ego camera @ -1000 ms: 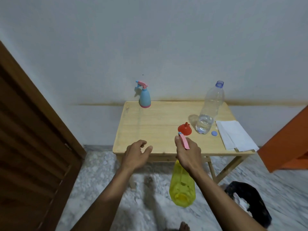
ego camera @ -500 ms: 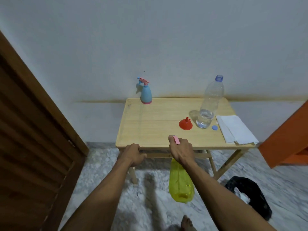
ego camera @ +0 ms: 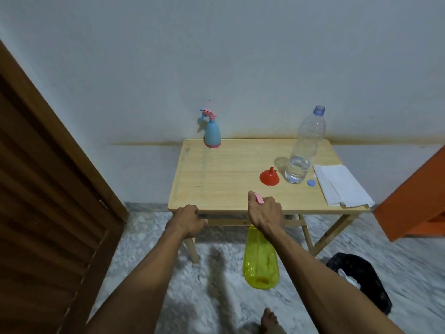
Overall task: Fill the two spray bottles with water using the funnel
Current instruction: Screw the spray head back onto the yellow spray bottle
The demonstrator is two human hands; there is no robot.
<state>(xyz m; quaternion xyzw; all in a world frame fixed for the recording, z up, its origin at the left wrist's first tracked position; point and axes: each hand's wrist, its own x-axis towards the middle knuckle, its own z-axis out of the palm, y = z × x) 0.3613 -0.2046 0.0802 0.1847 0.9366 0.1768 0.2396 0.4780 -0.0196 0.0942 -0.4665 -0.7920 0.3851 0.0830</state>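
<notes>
Filling had not begun: the right hand (ego camera: 264, 214) was clamped on the yellow spray bottle (ego camera: 261, 261) hanging below the bench (ego camera: 216, 169) edge, the left hand (ego camera: 190, 219) was fisted empty, and the blue spray bottle (ego camera: 212, 132), funnel (ego camera: 269, 177) and water bottle (ego camera: 304, 150) stood untouched on the bench.

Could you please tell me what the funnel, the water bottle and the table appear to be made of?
Funnel: opaque red plastic, judging by its smooth, even colour. Water bottle: thin clear plastic, see-through with ribbed walls. Table: pale wood, matte, with visible grain lines; solid or veneer, I cannot tell.
</notes>
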